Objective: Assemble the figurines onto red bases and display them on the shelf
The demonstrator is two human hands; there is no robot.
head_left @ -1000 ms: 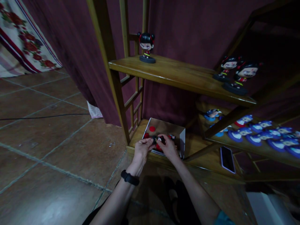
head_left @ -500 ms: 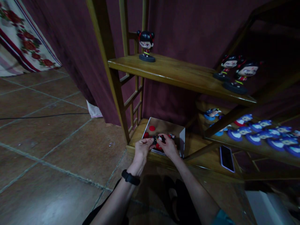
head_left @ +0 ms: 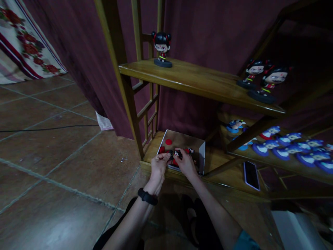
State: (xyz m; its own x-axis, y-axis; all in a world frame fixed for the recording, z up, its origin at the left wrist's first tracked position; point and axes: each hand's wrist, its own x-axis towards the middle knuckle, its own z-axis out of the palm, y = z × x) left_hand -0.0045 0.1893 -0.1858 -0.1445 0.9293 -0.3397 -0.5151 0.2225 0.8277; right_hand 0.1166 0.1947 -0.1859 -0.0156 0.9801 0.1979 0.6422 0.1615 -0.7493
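Over the front of an open box point(head_left: 182, 136), both hands hold one small black-haired figurine point(head_left: 177, 153). My left hand point(head_left: 159, 166) is closed, its thumb and fingers pinching the dark base end. The fingers of my right hand point(head_left: 186, 162) are wrapped about the head end. The figurine lies on its side between them, partly covered by the fingers. Inside the box are red round pieces point(head_left: 168, 142) and another small figurine point(head_left: 191, 150), just beyond my right hand. A black band point(head_left: 147, 196) circles my left wrist.
The box stands on the low board of a wooden shelf point(head_left: 203, 83). A figurine with hair buns point(head_left: 162, 48) is on the upper board, two similar ones point(head_left: 273, 78) at its right. Several blue-and-white figurines point(head_left: 288, 151) fill the right shelf. A phone point(head_left: 251, 176) lies below them.
Both hands stay over the box with the figurine between them; only the fingers and wrists shift slightly. The box and the shelf figurines stay in place.
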